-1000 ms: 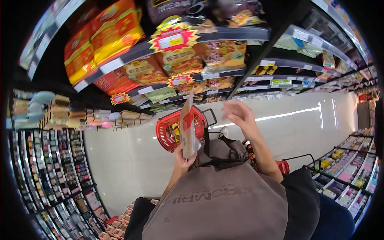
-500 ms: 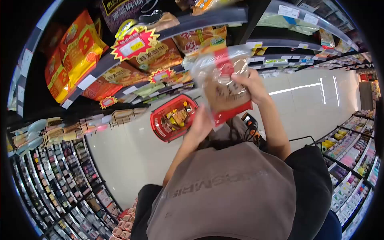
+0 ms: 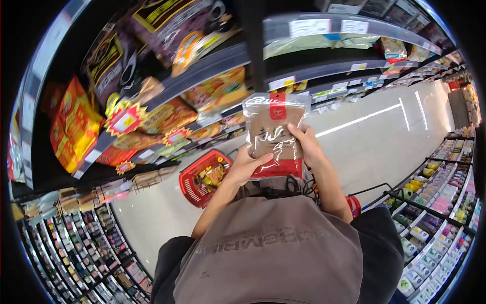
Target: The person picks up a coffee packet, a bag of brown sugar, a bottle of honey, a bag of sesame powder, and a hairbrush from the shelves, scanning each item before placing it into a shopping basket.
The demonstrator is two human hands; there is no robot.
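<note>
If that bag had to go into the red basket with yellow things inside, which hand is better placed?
Probably the left hand: it grips the bag at its lower left, nearer the red basket. The right hand holds the opposite side.

Orange bags [image 3: 76, 129], starburst tag [image 3: 124, 118], pale floor [image 3: 364, 152].

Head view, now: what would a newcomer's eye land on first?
Likely the brown packet with red bands near the middle, gripped by the left hand at its lower left and the right hand at its right edge. Next, the bright red basket to its lower left, and the red-and-yellow starburst tag on the shelf edge, upper left.
</note>
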